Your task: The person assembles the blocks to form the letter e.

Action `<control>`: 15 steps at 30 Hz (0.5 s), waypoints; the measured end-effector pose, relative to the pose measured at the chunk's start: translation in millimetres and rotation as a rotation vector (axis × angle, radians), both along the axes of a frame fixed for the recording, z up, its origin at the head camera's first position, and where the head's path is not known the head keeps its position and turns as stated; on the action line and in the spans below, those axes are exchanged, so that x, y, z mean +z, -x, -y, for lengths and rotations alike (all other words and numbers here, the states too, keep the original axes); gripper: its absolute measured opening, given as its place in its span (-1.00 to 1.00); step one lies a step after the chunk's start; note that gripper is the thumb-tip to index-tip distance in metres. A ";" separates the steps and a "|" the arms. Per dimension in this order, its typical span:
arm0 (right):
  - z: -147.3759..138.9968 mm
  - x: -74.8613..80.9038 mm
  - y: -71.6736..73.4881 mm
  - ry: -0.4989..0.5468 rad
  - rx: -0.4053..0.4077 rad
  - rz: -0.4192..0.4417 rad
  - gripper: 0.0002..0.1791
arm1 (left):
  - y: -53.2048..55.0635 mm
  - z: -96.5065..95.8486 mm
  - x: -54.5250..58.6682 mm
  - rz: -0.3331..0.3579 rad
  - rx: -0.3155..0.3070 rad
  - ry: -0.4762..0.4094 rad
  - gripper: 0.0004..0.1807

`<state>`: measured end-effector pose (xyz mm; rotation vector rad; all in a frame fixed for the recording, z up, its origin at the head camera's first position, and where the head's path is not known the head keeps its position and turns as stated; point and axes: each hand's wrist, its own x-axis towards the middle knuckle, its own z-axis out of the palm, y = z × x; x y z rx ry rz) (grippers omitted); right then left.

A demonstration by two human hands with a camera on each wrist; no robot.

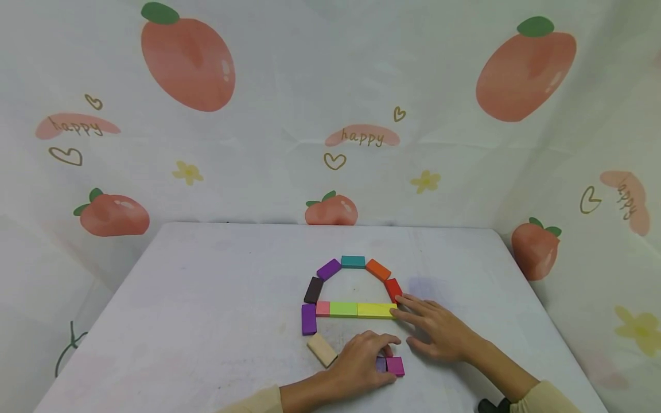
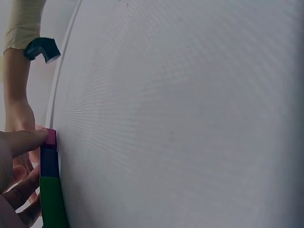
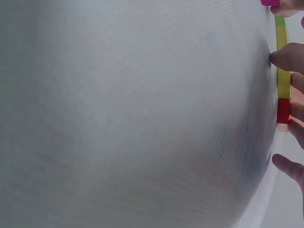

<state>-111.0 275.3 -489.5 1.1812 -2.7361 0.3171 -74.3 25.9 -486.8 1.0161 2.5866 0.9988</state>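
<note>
In the head view, my left hand (image 1: 356,364) is low over a bottom row of blocks. Its thumb and fingers pinch the magenta block (image 1: 395,366) at the row's right end. A dark blue block (image 1: 381,365) adjoins it, and the left wrist view adds a green block (image 2: 52,202); my hand hides much of this row from above. To the right, my right hand (image 1: 441,327) is spread with its fingers extended. Its fingertips touch the red block (image 1: 393,290) and the right end of the yellow block (image 1: 376,311).
An arch of purple (image 1: 329,269), teal (image 1: 353,262), orange (image 1: 378,269) and black (image 1: 313,290) blocks lies on the white table (image 1: 206,321). Inside run pink (image 1: 322,309) and lime (image 1: 343,310) blocks. A second purple block (image 1: 308,319) and a plain wooden block (image 1: 322,350) stand lower left.
</note>
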 end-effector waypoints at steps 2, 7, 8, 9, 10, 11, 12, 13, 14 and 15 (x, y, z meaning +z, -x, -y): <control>0.1 -0.1 0.2 0.003 0.003 -0.002 -0.27 | 0.1 0.1 0.1 -0.001 -0.001 0.001 -0.42; 0.3 0.4 0.2 0.001 0.003 -0.003 -0.27 | 0.2 0.3 1.2 0.000 -0.003 0.000 -0.42; 0.4 0.7 0.2 -0.001 0.002 -0.001 -0.27 | 0.2 0.4 1.4 -0.001 -0.003 0.000 -0.42; 0.5 1.0 0.2 -0.003 0.000 0.001 -0.27 | 0.1 0.5 1.9 -0.001 -0.003 0.000 -0.42; 0.5 1.3 0.2 -0.005 -0.001 0.004 -0.27 | 0.1 0.6 2.1 0.000 -0.004 0.001 -0.42; 0.6 1.5 0.3 -0.007 -0.002 0.008 -0.27 | 0.1 0.7 2.3 0.001 -0.003 0.000 -0.42; 0.7 1.8 0.3 -0.008 -0.003 0.012 -0.27 | 0.0 0.8 2.4 0.002 -0.003 0.001 -0.42; 0.7 2.0 0.4 -0.010 -0.005 0.016 -0.27 | 0.0 0.9 2.5 0.003 -0.004 0.001 -0.42; 0.7 2.1 0.5 -0.011 -0.007 0.020 -0.27 | 0.0 1.0 2.6 0.007 -0.003 0.000 -0.42; 0.7 2.2 0.5 -0.013 -0.010 0.024 -0.27 | 0.0 1.2 2.7 0.007 -0.004 0.000 -0.42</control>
